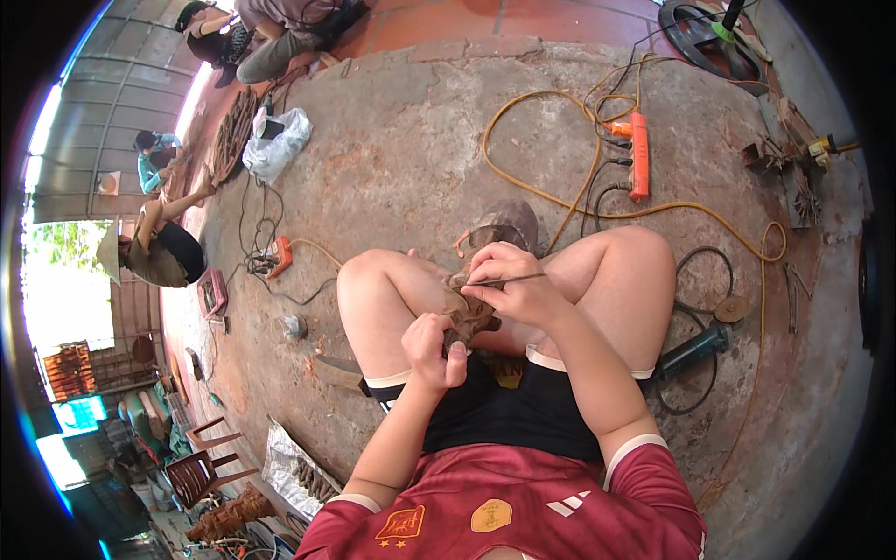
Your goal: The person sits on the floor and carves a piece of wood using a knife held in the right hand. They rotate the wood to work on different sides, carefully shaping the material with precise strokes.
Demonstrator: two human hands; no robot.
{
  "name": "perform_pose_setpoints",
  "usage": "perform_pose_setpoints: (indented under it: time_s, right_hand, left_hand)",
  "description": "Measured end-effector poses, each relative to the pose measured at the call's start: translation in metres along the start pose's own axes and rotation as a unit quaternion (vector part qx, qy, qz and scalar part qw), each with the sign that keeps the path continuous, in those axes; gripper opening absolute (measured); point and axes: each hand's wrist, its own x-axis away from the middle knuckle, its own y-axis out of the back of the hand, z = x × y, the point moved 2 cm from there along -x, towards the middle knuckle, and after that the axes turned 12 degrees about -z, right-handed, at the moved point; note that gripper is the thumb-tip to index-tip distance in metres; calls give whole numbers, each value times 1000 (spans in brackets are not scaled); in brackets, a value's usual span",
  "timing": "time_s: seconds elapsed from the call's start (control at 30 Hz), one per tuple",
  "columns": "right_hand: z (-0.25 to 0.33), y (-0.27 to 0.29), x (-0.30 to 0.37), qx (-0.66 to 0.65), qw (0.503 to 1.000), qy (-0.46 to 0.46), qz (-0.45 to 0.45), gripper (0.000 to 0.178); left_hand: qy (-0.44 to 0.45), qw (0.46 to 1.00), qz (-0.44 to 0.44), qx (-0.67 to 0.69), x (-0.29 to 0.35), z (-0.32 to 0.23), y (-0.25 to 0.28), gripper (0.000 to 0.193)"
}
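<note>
My left hand (434, 353) is closed around the lower end of a brown carved piece (471, 315), which looks like wood, held above my lap between my bent knees. My right hand (509, 285) pinches a thin dark rod-shaped tool (523, 278) against the upper part of that piece. The tool's working tip is hidden by my fingers and too small to make out. Just beyond my right hand, a cloudy, brownish see-through container (507, 222) rests on the floor.
An orange power strip (638, 157) with a yellow cord (495, 121) lies ahead on the right. Beside my right thigh is a dark green power tool (695, 350) with a round disc (731, 310). A white plastic bag (278, 145) stands far left, near several seated people.
</note>
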Motion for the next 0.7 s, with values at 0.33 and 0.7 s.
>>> perform_pose_setpoints:
  time_s: [0.33,0.7]
  right_hand:
    - [-8,6,1,-55,996,-68,-1,15]
    - [-7,6,-1,-59,993,-104,2,16]
  left_hand:
    - [17,1000,-2,-8,0,1,0,29]
    - [7,1000,-1,-12,1,2,5,30]
